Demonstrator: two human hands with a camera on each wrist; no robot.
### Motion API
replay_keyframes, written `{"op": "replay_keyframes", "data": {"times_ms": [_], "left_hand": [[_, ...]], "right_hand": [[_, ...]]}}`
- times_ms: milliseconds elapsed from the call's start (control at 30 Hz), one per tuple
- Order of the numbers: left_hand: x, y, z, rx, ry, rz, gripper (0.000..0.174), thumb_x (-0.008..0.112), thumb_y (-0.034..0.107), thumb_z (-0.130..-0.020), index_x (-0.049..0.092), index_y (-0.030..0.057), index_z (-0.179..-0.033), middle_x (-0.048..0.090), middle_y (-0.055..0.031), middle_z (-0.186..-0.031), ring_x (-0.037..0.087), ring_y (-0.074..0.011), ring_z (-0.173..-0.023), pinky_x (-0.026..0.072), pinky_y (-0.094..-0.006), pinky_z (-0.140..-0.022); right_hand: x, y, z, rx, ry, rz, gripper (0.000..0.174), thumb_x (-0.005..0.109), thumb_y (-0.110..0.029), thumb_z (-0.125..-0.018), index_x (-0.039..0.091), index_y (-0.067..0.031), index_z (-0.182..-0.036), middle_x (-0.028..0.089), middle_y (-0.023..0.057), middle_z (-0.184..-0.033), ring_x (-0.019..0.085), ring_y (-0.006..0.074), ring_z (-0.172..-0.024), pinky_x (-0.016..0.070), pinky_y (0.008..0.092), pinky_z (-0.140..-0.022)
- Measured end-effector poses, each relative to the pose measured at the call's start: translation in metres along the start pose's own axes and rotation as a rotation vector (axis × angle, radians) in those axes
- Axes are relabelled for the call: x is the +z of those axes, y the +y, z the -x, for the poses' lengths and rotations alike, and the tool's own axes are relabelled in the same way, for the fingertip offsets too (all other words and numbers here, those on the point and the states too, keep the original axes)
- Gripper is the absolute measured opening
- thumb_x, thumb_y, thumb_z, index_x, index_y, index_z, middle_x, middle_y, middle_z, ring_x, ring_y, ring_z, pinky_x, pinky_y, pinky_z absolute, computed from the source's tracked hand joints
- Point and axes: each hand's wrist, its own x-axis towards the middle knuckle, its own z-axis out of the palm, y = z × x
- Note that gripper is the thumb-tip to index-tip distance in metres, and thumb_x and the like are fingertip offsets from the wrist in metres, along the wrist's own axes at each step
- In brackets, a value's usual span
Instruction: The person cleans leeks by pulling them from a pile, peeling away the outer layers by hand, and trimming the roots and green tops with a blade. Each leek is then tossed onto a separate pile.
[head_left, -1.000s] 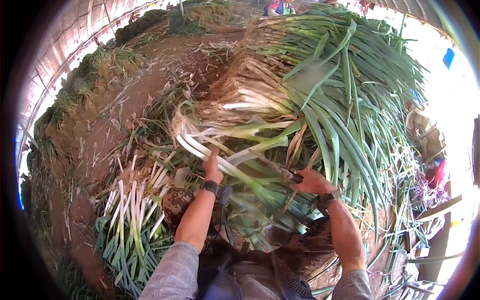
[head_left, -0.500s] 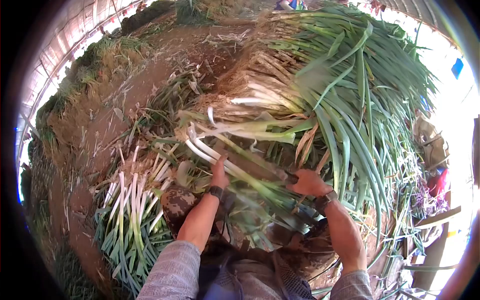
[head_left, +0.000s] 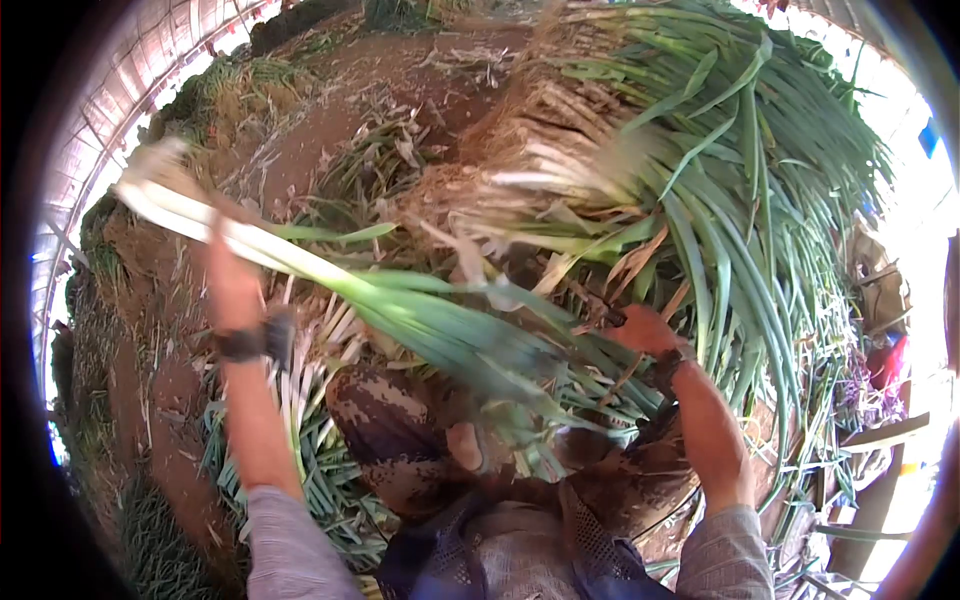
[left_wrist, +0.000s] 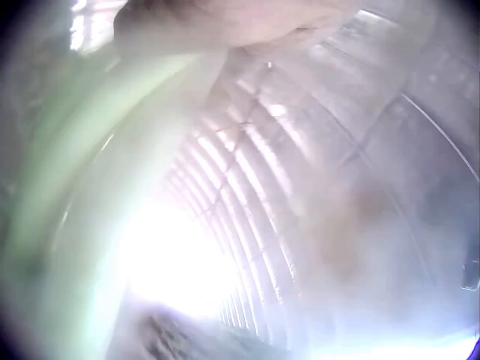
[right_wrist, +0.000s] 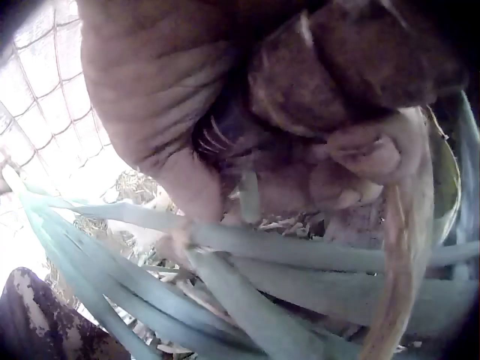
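Note:
In the head view my left hand, blurred, grips a few green onions by their white shanks, roots toward the upper left and green leaves trailing toward my knees. The left wrist view shows part of that hand beside blurred green stalks. My right hand stays low on the right, fingers curled round the dark ridged handle of a tool whose working end is hidden. Below this hand, in the right wrist view, green onion leaves cross, and a brown dry leaf hangs by the fingertips.
A large heap of green onions fills the right side, roots facing left. More onions with clean white shanks lie by my left knee. Brown soil with scattered leaf scraps spreads behind. Boards stand at far right.
My left hand has swung up and left with the green onions, away from the heap, drawing their leaves across my lap. The right hand has shifted slightly right, still holding the tool.

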Motion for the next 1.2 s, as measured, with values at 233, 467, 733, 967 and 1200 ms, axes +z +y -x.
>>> {"op": "replay_keyframes", "data": {"times_ms": [233,467,733,967,1200], "left_hand": [[-0.146,0.158,-0.165,0.206,0.236,-0.699,0.041,0.066,0.042,-0.089,0.069,0.0042,-0.104,0.065,-0.0041,-0.084,0.062,-0.0154,-0.073,0.0503,-0.0315,-0.07],[-0.168,-0.002,-0.103,-0.002,-0.3,-1.643,0.05,0.072,0.028,-0.081,0.06,0.0007,-0.122,0.067,-0.024,-0.102,0.066,-0.0329,-0.092,0.0521,-0.0417,-0.081],[0.063,-0.169,0.029,-0.363,-1.109,-0.741,0.031,0.054,0.025,-0.093,0.067,-0.0021,-0.1,0.069,-0.0154,-0.093,0.067,-0.0216,-0.074,0.0537,-0.0375,-0.067],[0.175,-0.277,0.113,-0.726,-0.432,-0.213,0.027,0.064,0.017,-0.088,0.061,-0.0028,-0.106,0.068,-0.0169,-0.094,0.068,-0.0223,-0.072,0.0543,-0.0347,-0.046],[0.192,-0.283,0.111,-1.083,-0.194,-0.005,0.02,0.068,0.021,-0.087,0.06,0.0035,-0.083,0.056,-0.0056,-0.06,0.049,-0.0157,-0.043,0.0273,-0.0339,-0.034]], "right_hand": [[0.003,-0.003,0.0,-0.005,-0.046,0.155,0.044,0.071,-0.041,-0.075,0.07,-0.0034,-0.098,0.069,0.0215,-0.089,0.067,0.0373,-0.087,0.0505,0.0442,-0.079],[-0.001,-0.007,0.015,-0.08,-0.149,0.038,0.051,0.071,-0.04,-0.076,0.067,-0.0026,-0.109,0.069,0.0222,-0.092,0.067,0.0356,-0.089,0.0511,0.0429,-0.082],[0.012,-0.027,0.009,-0.162,-0.015,0.175,0.052,0.067,-0.05,-0.075,0.071,-0.0031,-0.098,0.068,0.0245,-0.094,0.066,0.0408,-0.09,0.0514,0.0454,-0.082],[0.025,-0.036,0.001,-0.142,-0.099,0.355,0.044,0.065,-0.046,-0.077,0.069,-0.0068,-0.095,0.068,0.0215,-0.09,0.065,0.0397,-0.088,0.0509,0.0463,-0.081],[0.027,-0.031,0.007,-0.074,0.01,0.381,0.039,0.067,-0.043,-0.077,0.07,-0.0081,-0.093,0.068,0.0213,-0.087,0.065,0.0399,-0.087,0.0512,0.0473,-0.079]]}}
